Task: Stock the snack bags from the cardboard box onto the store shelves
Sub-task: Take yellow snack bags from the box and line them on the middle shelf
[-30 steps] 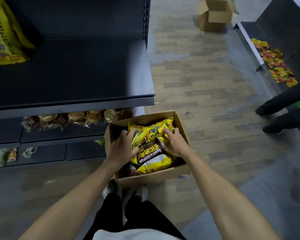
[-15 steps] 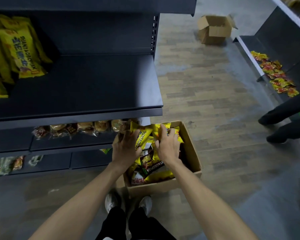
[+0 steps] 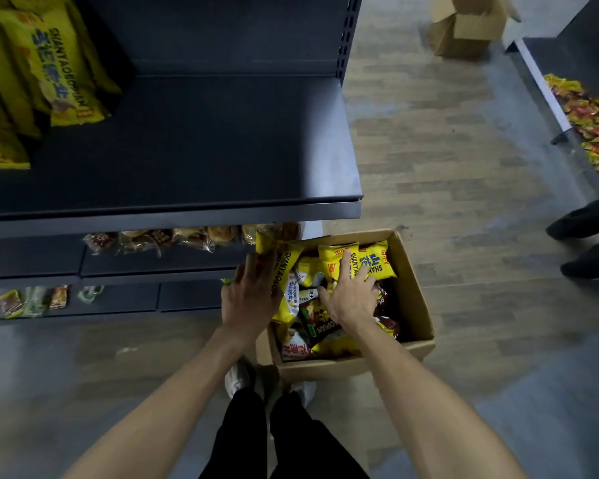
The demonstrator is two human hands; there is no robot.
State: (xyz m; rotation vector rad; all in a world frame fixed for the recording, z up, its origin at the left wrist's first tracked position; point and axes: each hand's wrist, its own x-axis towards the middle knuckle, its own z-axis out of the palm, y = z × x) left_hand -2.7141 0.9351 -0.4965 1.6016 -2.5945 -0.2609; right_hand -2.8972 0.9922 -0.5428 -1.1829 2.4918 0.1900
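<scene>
We see the open brown cardboard box on the wood-look floor, just right of the dark metal shelf unit, packed with yellow and brown snack bags. The left hand grips a tall yellow snack bag at the box's left edge; the right hand lies on another yellow bag at the far side, fingers spread, and we cannot tell whether it pinches it. More yellow bags lie on the upper shelf's far left.
</scene>
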